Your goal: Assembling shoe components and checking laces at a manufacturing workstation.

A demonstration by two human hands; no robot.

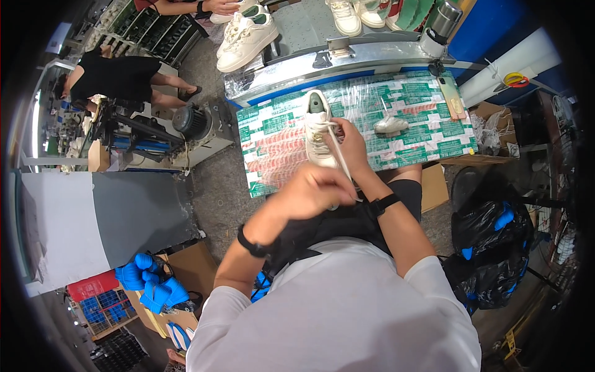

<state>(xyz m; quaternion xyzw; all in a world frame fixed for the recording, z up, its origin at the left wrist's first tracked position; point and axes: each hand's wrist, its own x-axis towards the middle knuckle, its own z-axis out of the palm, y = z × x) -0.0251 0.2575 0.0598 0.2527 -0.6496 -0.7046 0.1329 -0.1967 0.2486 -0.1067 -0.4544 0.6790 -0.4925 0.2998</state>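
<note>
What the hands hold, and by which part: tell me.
The left hand, blurred, appears to hold the lace near its end. The right hand is at the side of the shoe; its exact grip is unclear.

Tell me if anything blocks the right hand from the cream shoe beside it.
Nothing visible does: the right hand is at the right edge of the cream shoe. The blurred left hand overlaps its toe end in this view.

Smooth shoe (314, 141), glossy film-wrapped tabletop (271, 123)
</note>
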